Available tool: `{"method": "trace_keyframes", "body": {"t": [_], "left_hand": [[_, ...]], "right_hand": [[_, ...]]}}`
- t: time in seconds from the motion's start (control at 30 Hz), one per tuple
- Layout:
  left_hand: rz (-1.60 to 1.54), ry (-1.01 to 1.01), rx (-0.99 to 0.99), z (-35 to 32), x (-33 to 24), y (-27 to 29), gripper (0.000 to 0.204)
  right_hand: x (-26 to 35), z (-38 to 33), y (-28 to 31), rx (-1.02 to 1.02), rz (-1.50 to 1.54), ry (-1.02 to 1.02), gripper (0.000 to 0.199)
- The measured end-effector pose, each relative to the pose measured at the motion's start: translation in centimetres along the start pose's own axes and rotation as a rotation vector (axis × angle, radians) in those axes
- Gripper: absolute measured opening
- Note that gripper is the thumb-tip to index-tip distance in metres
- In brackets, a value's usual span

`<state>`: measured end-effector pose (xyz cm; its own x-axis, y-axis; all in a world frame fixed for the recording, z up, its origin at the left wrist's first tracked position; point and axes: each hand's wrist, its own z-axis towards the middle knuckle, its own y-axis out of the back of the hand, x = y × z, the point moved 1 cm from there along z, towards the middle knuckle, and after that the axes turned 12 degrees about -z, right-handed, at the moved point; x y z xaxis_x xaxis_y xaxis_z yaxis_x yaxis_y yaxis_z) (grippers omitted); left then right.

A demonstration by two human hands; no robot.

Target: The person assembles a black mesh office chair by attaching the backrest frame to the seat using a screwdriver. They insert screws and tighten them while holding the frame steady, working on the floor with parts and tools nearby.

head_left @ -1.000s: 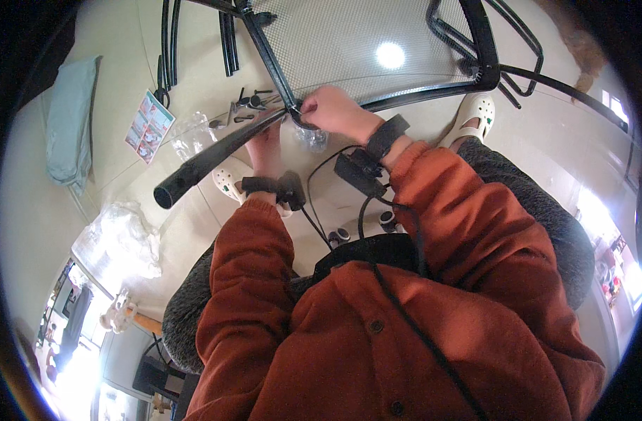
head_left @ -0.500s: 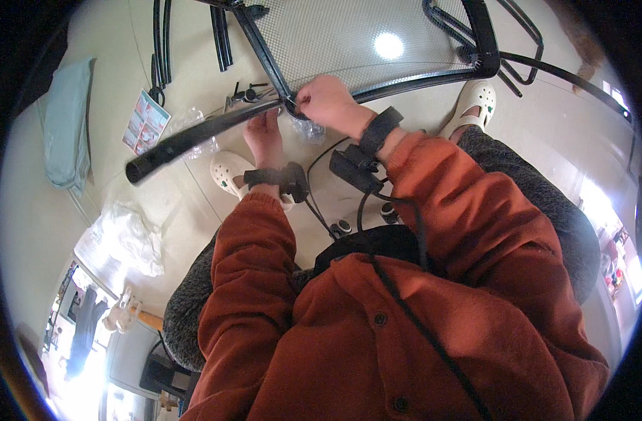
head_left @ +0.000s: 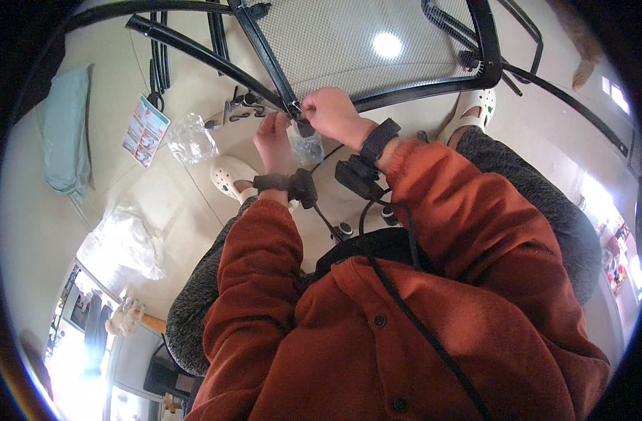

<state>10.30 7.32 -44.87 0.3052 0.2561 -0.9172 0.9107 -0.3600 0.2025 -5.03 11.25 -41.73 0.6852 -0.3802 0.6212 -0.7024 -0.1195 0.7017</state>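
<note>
A black frame [head_left: 424, 90] strung with grey mesh [head_left: 349, 42] lies in front of me. From its near left corner a black tube [head_left: 201, 52] slants away to the upper left. My right hand [head_left: 333, 112] is closed in a pinch at that corner, and whatever its fingertips hold is too small to make out. Just left of the corner, by the tube's near end, my left hand [head_left: 272, 137] has its fingers pressed together; its fingertips show nothing I can name. Beyond my left hand, small black and metal hardware pieces [head_left: 242, 105] lie on the floor.
A printed leaflet [head_left: 145, 131] and a clear plastic bag [head_left: 193, 139] lie to the left. Farther left are a pale padded cushion [head_left: 68, 133] and crumpled plastic wrapping [head_left: 124, 242]. More black tubes [head_left: 158, 56] rest beyond. My shoes flank the work; a cable [head_left: 433, 319] runs down my front.
The black tube has swung from pointing lower left to pointing upper left. My left hand has come off its underside and sits slightly nearer me. My right hand has stayed at the corner.
</note>
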Motion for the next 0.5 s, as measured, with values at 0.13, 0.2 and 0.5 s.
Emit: {"method": "trace_keyframes", "body": {"t": [0.13, 0.2, 0.5], "left_hand": [[-0.086, -0.015, -0.020, -0.1, -2.0, -0.5, 0.022], [-0.020, 0.010, 0.018, 0.0, -3.4, -0.3, 0.022], [-0.198, -0.095, 0.059, -0.2, -8.8, 0.2, 0.017]], "right_hand": [[0.5, 0.3, 1.4, 0.011, -0.024, 0.042, 0.014], [1.0, 0.6, 2.5, 0.044, -0.053, 0.040, 0.014], [4.0, -0.1, 7.2, -0.031, -0.042, 0.074, 0.016]]}}
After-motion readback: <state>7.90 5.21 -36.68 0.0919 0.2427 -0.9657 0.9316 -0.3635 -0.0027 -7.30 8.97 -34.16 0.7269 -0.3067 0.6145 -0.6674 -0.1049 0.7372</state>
